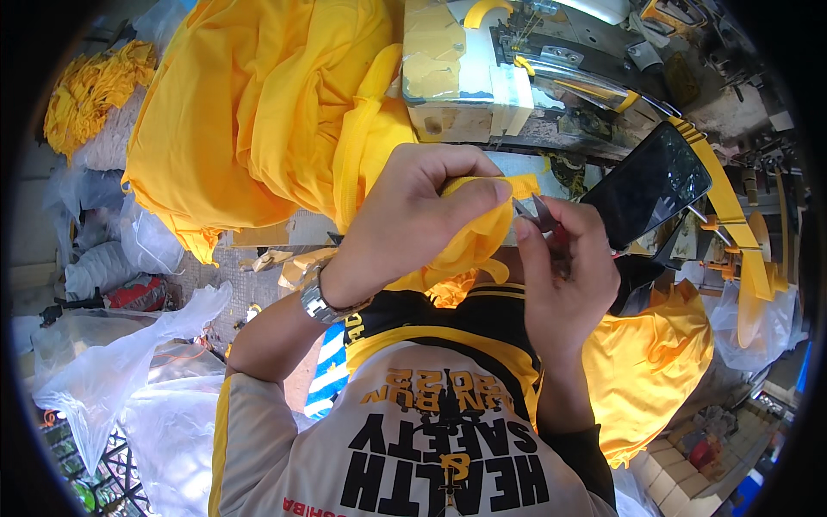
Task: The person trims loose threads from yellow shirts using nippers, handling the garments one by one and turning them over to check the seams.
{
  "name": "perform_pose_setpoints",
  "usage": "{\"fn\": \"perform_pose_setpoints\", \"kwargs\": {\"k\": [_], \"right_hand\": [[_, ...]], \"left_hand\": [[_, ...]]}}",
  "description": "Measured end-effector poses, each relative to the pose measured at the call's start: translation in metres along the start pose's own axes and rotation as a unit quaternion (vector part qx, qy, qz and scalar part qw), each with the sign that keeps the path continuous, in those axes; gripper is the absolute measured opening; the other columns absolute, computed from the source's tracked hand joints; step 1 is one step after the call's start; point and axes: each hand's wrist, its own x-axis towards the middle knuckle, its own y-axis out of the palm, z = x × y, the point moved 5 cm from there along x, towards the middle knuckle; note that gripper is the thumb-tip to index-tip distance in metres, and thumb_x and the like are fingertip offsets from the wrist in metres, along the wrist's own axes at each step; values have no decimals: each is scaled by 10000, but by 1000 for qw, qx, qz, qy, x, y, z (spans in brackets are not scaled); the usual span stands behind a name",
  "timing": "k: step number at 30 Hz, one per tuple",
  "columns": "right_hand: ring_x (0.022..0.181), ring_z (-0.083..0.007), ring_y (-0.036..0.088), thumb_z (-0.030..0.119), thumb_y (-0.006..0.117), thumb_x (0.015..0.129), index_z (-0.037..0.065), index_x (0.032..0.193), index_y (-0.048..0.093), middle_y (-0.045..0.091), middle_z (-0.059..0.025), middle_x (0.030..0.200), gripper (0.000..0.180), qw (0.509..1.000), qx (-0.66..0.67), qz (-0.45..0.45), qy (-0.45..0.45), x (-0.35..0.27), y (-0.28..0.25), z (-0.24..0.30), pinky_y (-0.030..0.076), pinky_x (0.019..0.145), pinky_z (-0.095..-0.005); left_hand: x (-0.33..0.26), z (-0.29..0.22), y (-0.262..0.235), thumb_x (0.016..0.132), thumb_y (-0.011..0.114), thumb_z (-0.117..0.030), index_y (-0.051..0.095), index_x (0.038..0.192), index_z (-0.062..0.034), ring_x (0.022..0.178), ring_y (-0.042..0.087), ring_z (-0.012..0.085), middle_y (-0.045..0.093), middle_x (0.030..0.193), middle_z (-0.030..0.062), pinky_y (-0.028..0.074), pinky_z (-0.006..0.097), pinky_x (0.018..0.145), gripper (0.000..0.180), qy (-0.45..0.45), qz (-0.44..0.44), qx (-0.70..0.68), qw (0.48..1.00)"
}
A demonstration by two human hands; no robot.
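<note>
My left hand (pixel 422 211), with a metal watch on its wrist, pinches a piece of yellow fabric (pixel 481 231) between thumb and fingers. A narrow ribbed strip of it sticks out past the thumb, and the rest hangs down over my lap. Close by on the right, my right hand (pixel 570 280) is closed around small thread snips (pixel 538 214). Their pointed metal blades are spread a little, just beside the held strip. Part of a red handle shows between the fingers; the rest is hidden in the palm.
A sewing machine (pixel 560 60) stands ahead, with a big heap of yellow cloth (pixel 250 112) to its left. A dark phone (pixel 648 185) leans at the right, near a hanging yellow strap (pixel 728 198). More yellow cloth (pixel 646 370) lies lower right; plastic bags (pixel 146 345) fill the left.
</note>
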Motion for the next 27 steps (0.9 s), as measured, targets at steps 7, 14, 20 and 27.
{"fn": "perform_pose_setpoints", "kwargs": {"k": [7, 14, 20, 27], "right_hand": [[720, -105, 604, -76, 726, 782, -9, 975, 603, 631, -63, 831, 238, 986, 152, 46, -44, 4, -2, -9, 468, 607, -221], [740, -111, 550, 0, 767, 730, 21, 1006, 646, 621, -88, 872, 302, 918, 174, 303, -188, -11, 15, 44, 457, 627, -229], [641, -108, 538, -63, 735, 730, 54, 903, 650, 627, -63, 844, 226, 996, 60, 57, -19, 15, -4, -1, 414, 533, -218], [620, -250, 607, -68, 697, 663, 14, 947, 650, 613, -117, 855, 299, 953, -112, 9, -282, -6, 13, 1, 478, 517, -315]], "left_hand": [[-4, -5, 5, 913, 631, -134, 634, 873, 29, 720, 516, 39, 600, 761, -14, 410, 206, 637, 168, 47, 22, 5, 999], [4, 11, -2, 906, 627, -104, 645, 889, 4, 697, 517, 65, 608, 765, 26, 422, 228, 625, 110, 86, -39, 134, 986], [-4, -12, -3, 812, 677, -6, 702, 950, -48, 730, 569, 167, 606, 796, 34, 449, 295, 720, 146, 297, -23, 271, 915], [-26, -20, 3, 808, 621, 77, 727, 1037, -58, 776, 596, 171, 618, 814, 73, 462, 271, 728, 286, 158, -105, 365, 912]]}}
